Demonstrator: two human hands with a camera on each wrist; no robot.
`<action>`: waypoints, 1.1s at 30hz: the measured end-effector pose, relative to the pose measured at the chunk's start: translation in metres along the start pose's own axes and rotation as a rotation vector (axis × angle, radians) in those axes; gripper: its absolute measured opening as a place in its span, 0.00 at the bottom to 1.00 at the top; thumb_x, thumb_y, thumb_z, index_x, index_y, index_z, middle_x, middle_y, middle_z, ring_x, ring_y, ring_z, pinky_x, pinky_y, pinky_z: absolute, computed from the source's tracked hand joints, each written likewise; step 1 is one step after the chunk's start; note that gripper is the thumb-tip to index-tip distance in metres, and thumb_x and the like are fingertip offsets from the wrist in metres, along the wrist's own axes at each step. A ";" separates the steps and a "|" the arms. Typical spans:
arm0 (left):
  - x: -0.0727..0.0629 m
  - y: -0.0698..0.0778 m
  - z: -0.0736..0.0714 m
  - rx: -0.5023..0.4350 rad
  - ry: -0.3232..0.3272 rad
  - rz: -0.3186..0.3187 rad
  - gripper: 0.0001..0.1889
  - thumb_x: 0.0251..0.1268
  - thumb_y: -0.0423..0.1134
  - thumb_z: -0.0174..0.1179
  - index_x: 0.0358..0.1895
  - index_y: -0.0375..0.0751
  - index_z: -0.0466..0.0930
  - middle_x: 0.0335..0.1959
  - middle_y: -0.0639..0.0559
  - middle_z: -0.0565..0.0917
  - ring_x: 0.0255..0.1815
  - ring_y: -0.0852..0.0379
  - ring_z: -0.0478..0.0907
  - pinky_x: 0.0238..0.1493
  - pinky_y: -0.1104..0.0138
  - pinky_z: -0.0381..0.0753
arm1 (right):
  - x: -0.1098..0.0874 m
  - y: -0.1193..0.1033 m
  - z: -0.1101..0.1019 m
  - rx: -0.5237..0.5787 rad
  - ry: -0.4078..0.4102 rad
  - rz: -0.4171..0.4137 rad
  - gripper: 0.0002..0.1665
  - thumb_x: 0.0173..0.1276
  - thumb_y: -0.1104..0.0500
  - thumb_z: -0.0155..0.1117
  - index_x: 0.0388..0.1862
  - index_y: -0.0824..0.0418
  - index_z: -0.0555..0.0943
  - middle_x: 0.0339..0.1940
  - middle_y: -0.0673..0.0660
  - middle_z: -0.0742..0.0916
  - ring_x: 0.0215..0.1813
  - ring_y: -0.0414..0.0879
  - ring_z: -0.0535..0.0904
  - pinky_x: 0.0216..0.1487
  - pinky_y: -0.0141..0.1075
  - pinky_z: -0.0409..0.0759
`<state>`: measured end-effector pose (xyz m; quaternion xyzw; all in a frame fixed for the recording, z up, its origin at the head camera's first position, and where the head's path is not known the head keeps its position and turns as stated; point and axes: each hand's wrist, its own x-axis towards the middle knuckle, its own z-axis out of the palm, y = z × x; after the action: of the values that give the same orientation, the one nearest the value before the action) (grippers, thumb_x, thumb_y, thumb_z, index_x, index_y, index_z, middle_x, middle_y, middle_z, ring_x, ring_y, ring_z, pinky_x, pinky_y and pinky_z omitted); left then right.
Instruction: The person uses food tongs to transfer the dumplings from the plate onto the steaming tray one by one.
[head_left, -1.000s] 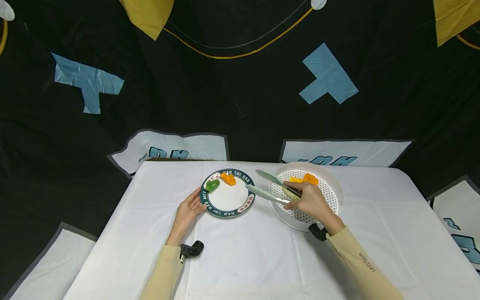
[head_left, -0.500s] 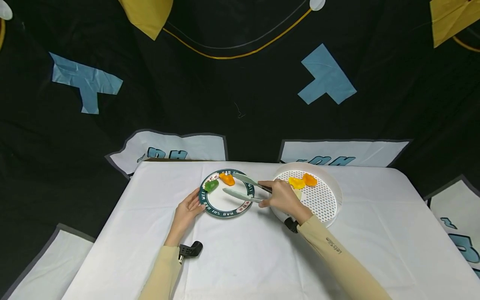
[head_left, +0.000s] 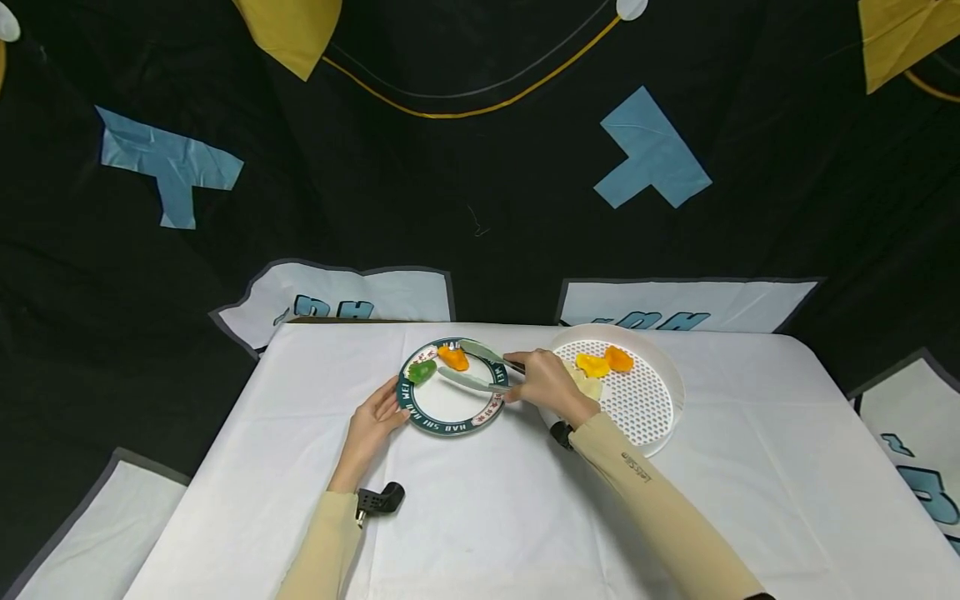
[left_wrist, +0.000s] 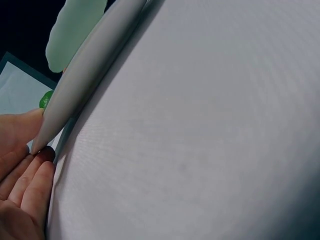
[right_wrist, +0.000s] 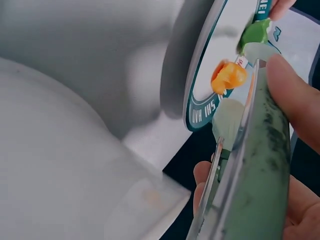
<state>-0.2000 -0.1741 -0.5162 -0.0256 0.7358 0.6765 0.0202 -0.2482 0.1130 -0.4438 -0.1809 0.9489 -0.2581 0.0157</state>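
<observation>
My left hand [head_left: 372, 427] holds the near left rim of a round plate [head_left: 450, 407] with a dark green patterned border. In the left wrist view its thumb lies over the rim and the fingers curl underneath. A green piece [head_left: 422, 372] and an orange piece [head_left: 453, 358], both resembling bell pepper, sit on the plate. My right hand [head_left: 549, 382] grips a pair of tongs [head_left: 467, 381] with pale green tips. Those tips are spread apart over the plate, near the orange piece, with nothing clearly held between them.
To the right stands a round white basket [head_left: 647, 417] with a perforated bottom. Inside lie a yellow piece [head_left: 592, 365], an orange one and a pale yellow piece [head_left: 588, 385], partly behind my right hand. A white cloth [head_left: 480, 517] covers the table. Behind hangs a black curtain [head_left: 420, 208].
My right hand has carried the tongs leftward from over the basket to over the plate, their tips staying apart. My left hand keeps its hold on the plate.
</observation>
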 end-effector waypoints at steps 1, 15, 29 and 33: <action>0.000 0.000 0.000 -0.003 -0.002 0.002 0.34 0.62 0.24 0.58 0.72 0.32 0.58 0.71 0.34 0.61 0.70 0.44 0.61 0.63 0.75 0.68 | 0.001 0.000 0.001 -0.008 -0.004 0.004 0.39 0.42 0.56 0.81 0.57 0.63 0.80 0.39 0.58 0.88 0.35 0.48 0.73 0.36 0.38 0.77; 0.001 -0.001 -0.001 -0.029 -0.017 0.013 0.34 0.61 0.22 0.58 0.71 0.30 0.57 0.70 0.34 0.61 0.70 0.43 0.61 0.62 0.76 0.70 | 0.011 -0.003 0.007 -0.057 -0.031 0.007 0.39 0.44 0.56 0.81 0.57 0.64 0.80 0.48 0.59 0.86 0.38 0.48 0.75 0.48 0.41 0.80; 0.002 -0.004 -0.001 -0.009 0.002 0.001 0.34 0.61 0.22 0.58 0.72 0.30 0.57 0.70 0.33 0.61 0.69 0.44 0.61 0.62 0.76 0.69 | 0.009 -0.003 0.009 -0.036 0.039 -0.004 0.31 0.46 0.62 0.79 0.52 0.62 0.84 0.48 0.56 0.86 0.45 0.50 0.79 0.49 0.42 0.80; 0.001 -0.002 -0.001 -0.002 0.001 -0.002 0.34 0.61 0.23 0.57 0.72 0.31 0.57 0.69 0.32 0.62 0.70 0.44 0.61 0.62 0.76 0.69 | 0.006 -0.001 0.007 -0.004 0.061 -0.017 0.29 0.46 0.63 0.78 0.51 0.62 0.84 0.47 0.56 0.87 0.44 0.50 0.79 0.49 0.43 0.81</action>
<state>-0.2004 -0.1750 -0.5184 -0.0266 0.7349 0.6773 0.0202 -0.2529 0.1066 -0.4485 -0.1808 0.9479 -0.2618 -0.0159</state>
